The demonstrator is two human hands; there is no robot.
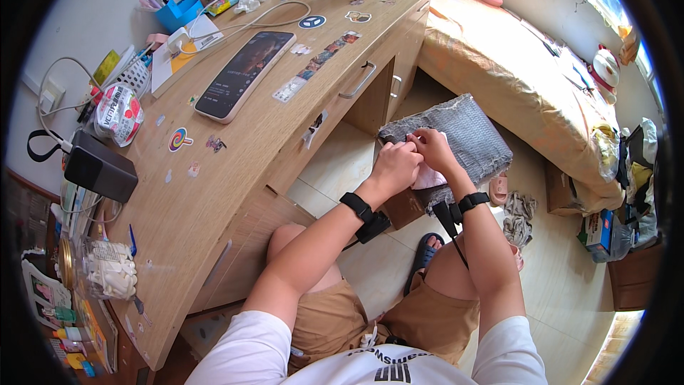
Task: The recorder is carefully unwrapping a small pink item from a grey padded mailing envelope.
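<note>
Both hands work close together over a grey woven cloth cover point(470, 133) with frayed edges, which lies over a low box-like support. My left hand point(395, 167) has its fingers curled around part of a small pale pink and white cloth point(427, 177). Pinching the same cloth near its upper edge is my right hand point(434, 148), its fingertips touching those of the left. The fingers hide most of the cloth, and a dark edge shows along its lower side. Each wrist wears a black strap with a small device.
To the left, a wooden desk point(235, 171) bears a smartphone point(246, 76), a black power bank point(100, 166), a clear jar point(109, 270) and cables. A bed point(513, 69) stands at the upper right. Pink slippers point(498, 189) and crumpled grey cloth point(518, 219) lie on the floor.
</note>
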